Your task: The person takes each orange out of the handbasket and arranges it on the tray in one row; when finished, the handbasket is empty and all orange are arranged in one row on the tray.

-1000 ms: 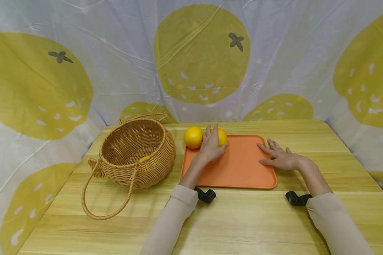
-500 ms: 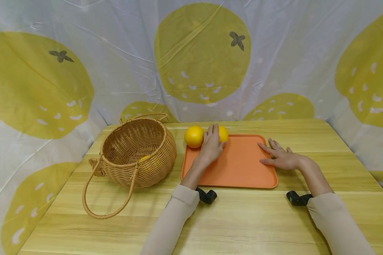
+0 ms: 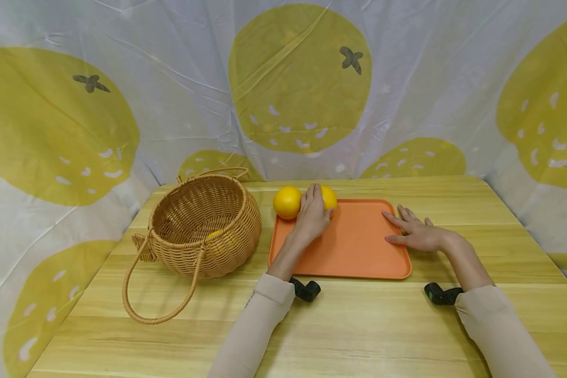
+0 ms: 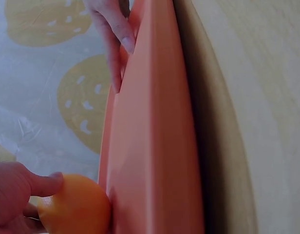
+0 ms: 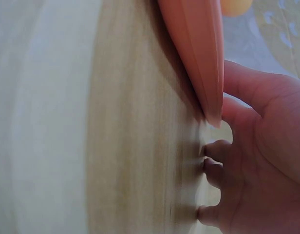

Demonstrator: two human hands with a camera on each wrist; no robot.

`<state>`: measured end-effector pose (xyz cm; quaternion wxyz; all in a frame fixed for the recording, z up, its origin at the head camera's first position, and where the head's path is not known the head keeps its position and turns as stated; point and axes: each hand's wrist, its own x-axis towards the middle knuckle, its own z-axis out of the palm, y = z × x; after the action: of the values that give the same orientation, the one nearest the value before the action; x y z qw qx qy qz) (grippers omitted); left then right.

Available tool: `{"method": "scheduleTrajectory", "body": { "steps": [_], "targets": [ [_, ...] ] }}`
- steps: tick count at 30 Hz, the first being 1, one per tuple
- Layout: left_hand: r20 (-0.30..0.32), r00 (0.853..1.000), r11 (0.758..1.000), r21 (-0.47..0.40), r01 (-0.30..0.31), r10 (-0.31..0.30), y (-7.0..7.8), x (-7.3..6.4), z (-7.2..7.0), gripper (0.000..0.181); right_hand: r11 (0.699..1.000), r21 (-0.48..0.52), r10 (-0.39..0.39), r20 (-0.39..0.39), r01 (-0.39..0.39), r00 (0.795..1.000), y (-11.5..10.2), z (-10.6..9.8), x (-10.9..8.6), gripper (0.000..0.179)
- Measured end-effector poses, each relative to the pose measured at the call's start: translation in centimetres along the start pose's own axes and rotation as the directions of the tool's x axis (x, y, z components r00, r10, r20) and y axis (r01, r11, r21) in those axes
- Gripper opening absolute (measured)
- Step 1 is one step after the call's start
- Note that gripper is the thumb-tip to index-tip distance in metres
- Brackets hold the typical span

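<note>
In the head view my left hand [image 3: 313, 216] holds an orange [image 3: 329, 198] at the back left part of a flat salmon-coloured tray [image 3: 352, 247]. The left wrist view shows the thumb on one side of this orange [image 4: 81, 207] and other fingers behind it. A second orange [image 3: 287, 202] sits just left of that hand, at the tray's back left corner. Over the tray's right edge lies my right hand [image 3: 418, 237], fingers spread and holding nothing. In the right wrist view the right hand's thumb and fingers [image 5: 237, 80] are at the tray's rim.
A round wicker basket [image 3: 224, 262] stands left of the tray, one looped handle [image 3: 195, 281] hanging down toward the front. Something yellow [image 3: 213, 234] shows inside it. Behind the wooden table [image 3: 359, 331] hangs a cloth [image 3: 406, 94] with a fruit print.
My left fingers have come closer together and the thumb has drawn in against the orange. The right hand, tray and basket stay where they were.
</note>
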<state>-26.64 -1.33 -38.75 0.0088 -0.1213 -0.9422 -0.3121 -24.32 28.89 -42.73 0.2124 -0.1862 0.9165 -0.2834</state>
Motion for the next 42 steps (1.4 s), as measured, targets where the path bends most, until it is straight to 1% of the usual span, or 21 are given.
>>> {"method": "scheduleTrajectory", "body": {
  "steps": [4, 8, 11, 15, 17, 19, 24, 31, 34, 36, 38, 40, 41, 42],
  "targets": [
    [-0.015, 1.000, 1.000, 0.003, -0.012, 0.012, -0.1, 0.1, 0.0, 0.071, 0.999, -0.025, 0.029, 0.003, -0.029, 1.000, 0.4, 0.1, 0.1, 0.095],
    [-0.030, 0.999, 1.000, -0.005, -0.023, 0.023, -0.2, 0.1, 0.1, 0.070, 0.999, -0.025, 0.031, 0.003, -0.031, 1.000, 0.3, 0.0, 0.1, 0.099],
    [-0.029, 0.999, 1.000, -0.002, -0.023, 0.023, -0.2, 0.1, 0.1, 0.068, 1.000, -0.006, 0.016, 0.003, -0.016, 1.000, -0.4, -0.1, -0.2, 0.096],
    [-0.025, 0.999, 1.000, -0.001, -0.024, 0.024, -0.1, 0.1, 0.0, 0.068, 0.999, 0.036, 0.001, 0.009, -0.001, 1.000, -2.0, -0.4, -0.9, 0.091],
    [-0.026, 0.999, 1.000, 0.004, -0.024, 0.024, -0.1, 0.1, 0.0, 0.068, 1.000, 0.015, 0.021, 0.014, -0.022, 1.000, -2.5, -0.5, -1.1, 0.090],
    [-0.032, 0.999, 1.000, 0.008, -0.026, 0.026, -0.1, 0.1, 0.0, 0.068, 1.000, 0.006, 0.023, 0.016, -0.023, 1.000, -2.9, -0.5, -1.2, 0.090],
    [-0.030, 0.999, 1.000, 0.017, -0.014, 0.015, 0.0, 0.1, 0.1, 0.069, 1.000, 0.004, 0.011, 0.009, -0.011, 1.000, -2.7, -0.5, -1.2, 0.089],
    [-0.015, 1.000, 1.000, 0.018, 0.011, -0.010, 0.2, -0.1, 0.1, 0.069, 0.999, -0.022, 0.041, 0.023, -0.040, 0.999, -3.2, -0.5, -1.3, 0.089],
    [-0.012, 1.000, 0.999, 0.035, 0.010, -0.010, 0.3, -0.3, 0.1, 0.069, 0.999, -0.029, 0.046, 0.024, -0.045, 0.999, -3.1, -0.5, -1.2, 0.088],
    [-0.014, 1.000, 0.999, 0.052, 0.011, -0.011, 0.4, -0.4, 0.0, 0.069, 0.999, -0.029, 0.046, 0.021, -0.045, 0.999, -2.7, -0.4, -1.1, 0.091],
    [-0.015, 1.000, 0.997, 0.071, 0.019, -0.018, 0.6, -0.5, -0.2, 0.069, 0.999, -0.010, 0.035, 0.018, -0.035, 0.999, -2.5, -0.4, -1.0, 0.092],
    [-0.012, 1.000, 0.996, 0.088, 0.024, -0.023, 0.9, -0.7, -0.6, 0.069, 0.999, -0.014, 0.042, 0.015, -0.041, 0.999, -2.3, -0.3, -0.9, 0.092],
    [-0.009, 1.000, 0.995, 0.097, 0.026, -0.025, 1.0, -0.7, -0.8, 0.069, 0.999, -0.018, 0.045, 0.012, -0.044, 0.999, -2.2, -0.3, -0.9, 0.092],
    [-0.005, 1.000, 0.994, 0.107, 0.028, -0.027, 1.2, -0.9, -1.1, 0.069, 0.999, 0.000, 0.036, 0.014, -0.036, 0.999, -2.5, -0.4, -1.0, 0.089]
  ]
}}
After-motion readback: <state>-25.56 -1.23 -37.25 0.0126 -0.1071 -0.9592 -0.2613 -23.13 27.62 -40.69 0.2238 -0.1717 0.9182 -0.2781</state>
